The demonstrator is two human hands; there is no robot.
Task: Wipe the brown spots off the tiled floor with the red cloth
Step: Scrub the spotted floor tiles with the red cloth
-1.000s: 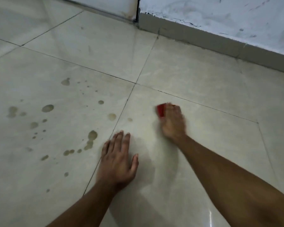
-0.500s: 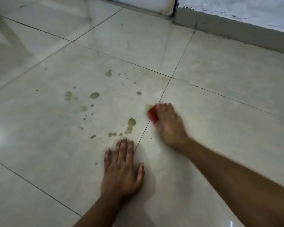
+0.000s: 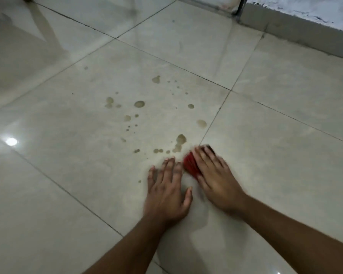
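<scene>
Several brown spots [image 3: 139, 104] are scattered over one pale glossy floor tile [image 3: 83, 123], the nearest a larger blotch [image 3: 180, 139] just beyond my fingers. My right hand [image 3: 214, 178] presses the red cloth [image 3: 191, 166] flat on the floor beside the grout line; only the cloth's left edge shows from under the palm. My left hand [image 3: 167, 191] lies flat on the tile with fingers spread, touching the cloth's left side and holding nothing. Both hands are blurred.
A grey skirting [image 3: 297, 34] and a scuffed white wall [image 3: 305, 8] run along the far right. A dark vertical frame edge [image 3: 240, 8] meets the floor at the top. A lamp's reflection [image 3: 11, 141] glares on the tile at left.
My right hand has dragged the red cloth leftward and toward me, from right of the grout line to beside my left hand. The view has swung left, so the spots now sit near the centre.
</scene>
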